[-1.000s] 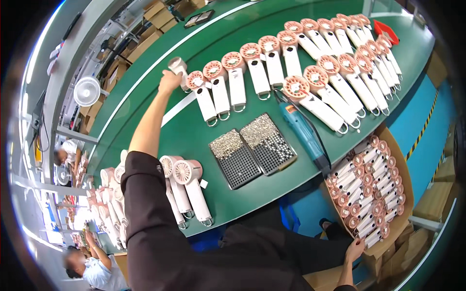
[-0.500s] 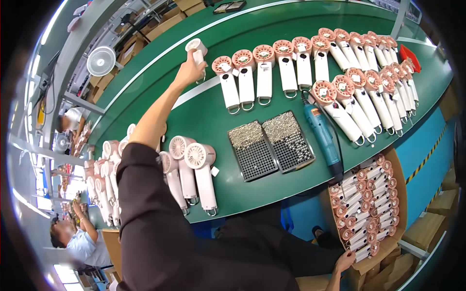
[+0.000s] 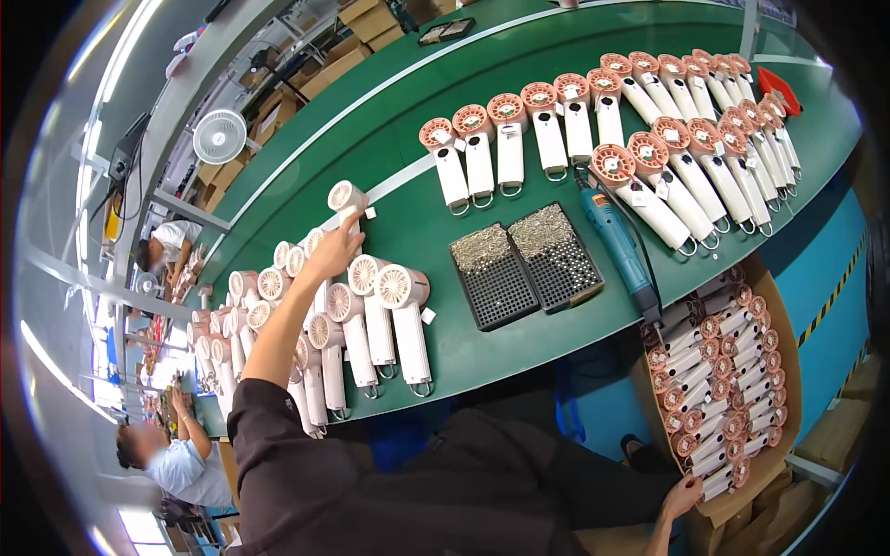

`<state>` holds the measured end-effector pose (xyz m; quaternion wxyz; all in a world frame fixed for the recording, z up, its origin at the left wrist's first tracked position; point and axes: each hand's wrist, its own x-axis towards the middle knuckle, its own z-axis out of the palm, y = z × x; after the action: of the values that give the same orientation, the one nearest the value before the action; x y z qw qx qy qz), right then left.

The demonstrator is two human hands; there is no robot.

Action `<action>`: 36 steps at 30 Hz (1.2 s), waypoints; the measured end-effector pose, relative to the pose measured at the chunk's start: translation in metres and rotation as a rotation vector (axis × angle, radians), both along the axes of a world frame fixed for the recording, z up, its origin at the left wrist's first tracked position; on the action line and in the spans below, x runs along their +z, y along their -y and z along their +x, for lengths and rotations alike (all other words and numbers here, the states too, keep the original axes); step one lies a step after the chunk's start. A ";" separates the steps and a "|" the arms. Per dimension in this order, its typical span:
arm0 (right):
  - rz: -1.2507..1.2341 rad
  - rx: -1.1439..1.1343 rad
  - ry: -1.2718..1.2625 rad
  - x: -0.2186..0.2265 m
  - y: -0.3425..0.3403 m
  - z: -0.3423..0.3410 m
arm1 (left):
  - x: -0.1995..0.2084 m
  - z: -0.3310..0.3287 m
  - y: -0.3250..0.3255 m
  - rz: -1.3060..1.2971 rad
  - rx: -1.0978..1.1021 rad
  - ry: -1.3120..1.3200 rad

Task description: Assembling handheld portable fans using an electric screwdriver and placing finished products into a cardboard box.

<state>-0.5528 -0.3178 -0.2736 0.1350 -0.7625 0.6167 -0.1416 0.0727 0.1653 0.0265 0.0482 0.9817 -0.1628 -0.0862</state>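
Observation:
My left hand (image 3: pixel 339 248) is closed around the handle of a pale pink handheld fan (image 3: pixel 345 197), its round head up. It holds the fan over the far side of a group of similar assembled fans (image 3: pixel 401 289) on the green table. Low on the right, my right hand (image 3: pixel 683 496) has curled fingers at the near edge of a cardboard box (image 3: pixel 786 371). That box is packed with handheld fans (image 3: pixel 728 380) with exposed pink heads. Whatever the right fingers may grip is too small to make out.
Two black trays of small metal parts (image 3: pixel 494 289) lie mid-table beside a teal electric screwdriver (image 3: pixel 610 232). Rows of open-headed fans (image 3: pixel 551 139) line the back and right, near a red bin (image 3: pixel 779 90). Co-workers (image 3: pixel 181 468) are at the far left.
My left hand has come nearer and left with the fan, from the far part of the table to the assembled group. The view has shifted slightly; my right hand stays at the box.

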 end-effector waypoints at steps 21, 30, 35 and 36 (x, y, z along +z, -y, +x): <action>0.050 -0.156 0.209 0.012 -0.023 -0.010 | -0.001 0.058 0.229 0.191 0.052 -0.105; -0.001 -0.090 0.253 0.014 -0.018 -0.002 | -0.025 0.072 0.208 0.181 0.101 0.106; -0.017 -0.090 0.301 0.016 -0.021 -0.008 | -0.031 0.060 0.200 0.021 0.074 -0.024; -0.024 -0.082 0.326 0.018 -0.022 -0.007 | -0.024 0.073 0.174 0.434 -0.466 0.143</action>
<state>-0.5601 -0.2962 -0.2558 0.2182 -0.7052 0.6154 -0.2764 0.1460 -0.0086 0.0026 -0.1949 0.9089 -0.3641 -0.0584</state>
